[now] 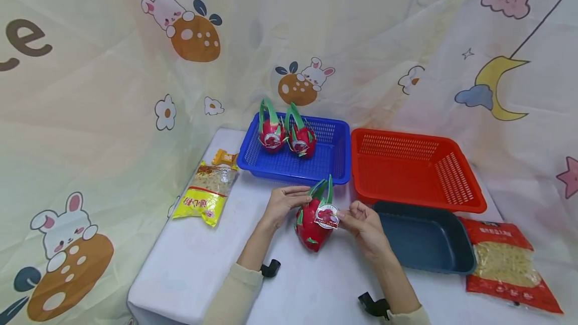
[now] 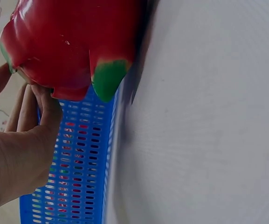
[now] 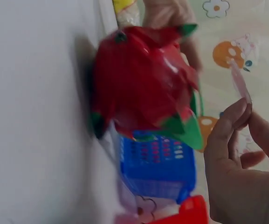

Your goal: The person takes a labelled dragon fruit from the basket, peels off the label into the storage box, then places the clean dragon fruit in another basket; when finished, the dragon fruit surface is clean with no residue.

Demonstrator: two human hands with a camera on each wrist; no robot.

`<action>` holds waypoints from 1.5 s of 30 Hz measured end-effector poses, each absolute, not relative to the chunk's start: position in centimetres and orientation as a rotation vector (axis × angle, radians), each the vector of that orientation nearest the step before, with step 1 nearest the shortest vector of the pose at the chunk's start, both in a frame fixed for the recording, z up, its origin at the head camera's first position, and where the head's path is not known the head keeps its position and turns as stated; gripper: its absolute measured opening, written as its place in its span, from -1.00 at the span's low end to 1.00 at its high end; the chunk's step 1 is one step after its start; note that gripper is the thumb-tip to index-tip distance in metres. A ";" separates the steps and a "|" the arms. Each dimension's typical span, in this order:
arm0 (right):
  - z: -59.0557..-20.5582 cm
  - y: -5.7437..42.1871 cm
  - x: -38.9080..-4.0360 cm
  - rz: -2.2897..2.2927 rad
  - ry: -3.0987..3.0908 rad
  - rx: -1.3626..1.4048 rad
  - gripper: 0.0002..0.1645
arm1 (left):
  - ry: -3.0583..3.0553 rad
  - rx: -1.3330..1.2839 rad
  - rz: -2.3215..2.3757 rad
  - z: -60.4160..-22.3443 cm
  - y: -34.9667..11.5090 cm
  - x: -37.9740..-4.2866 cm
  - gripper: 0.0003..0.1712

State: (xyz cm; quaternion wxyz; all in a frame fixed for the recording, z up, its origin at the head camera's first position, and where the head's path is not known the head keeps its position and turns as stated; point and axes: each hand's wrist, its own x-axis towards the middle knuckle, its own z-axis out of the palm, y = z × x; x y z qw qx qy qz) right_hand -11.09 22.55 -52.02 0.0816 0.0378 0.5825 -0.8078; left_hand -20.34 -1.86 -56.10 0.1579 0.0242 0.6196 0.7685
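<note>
A red dragon fruit (image 1: pixel 311 229) with green leaf tips stands on the white table in front of the blue basket. My left hand (image 1: pixel 285 205) holds it at its upper left side, near the long green leaves. In the left wrist view, the left thumb and fingers (image 2: pixel 28 109) meet the red scales. A round label (image 1: pixel 326 216) in white and dark red overlaps the fruit's right side in the head view. My right hand (image 1: pixel 365 227) pinches this label by its edge. Edge-on in the right wrist view, the label (image 3: pixel 240 84) stands apart from the fruit, between thumb and forefinger.
Two labelled dragon fruits (image 1: pixel 272 135) lie in the blue basket (image 1: pixel 334 164). To its right are a red basket (image 1: pixel 406 184), a dark blue tray (image 1: pixel 429 239) and a red-ended bag (image 1: pixel 508 265). A yellow bag (image 1: pixel 205 194) and a small orange packet (image 1: pixel 224 158) lie left.
</note>
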 end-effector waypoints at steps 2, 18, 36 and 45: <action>-51.2 23.4 -11.0 -2.368 1.801 0.082 -0.69 | 1.779 0.063 2.189 -56.1 -1.9 -20.2 -0.54; -46.6 31.5 -11.8 -2.149 1.996 0.077 -0.83 | 1.765 0.075 2.209 -56.1 -2.6 -19.7 -0.49; -48.3 37.1 -13.1 -1.924 2.070 0.283 -0.67 | 1.755 0.086 2.225 -55.9 -2.4 -20.0 -0.50; -49.0 38.1 -12.7 -1.738 2.162 0.311 -0.45 | 1.736 0.100 2.241 -56.0 -2.1 -20.0 -0.52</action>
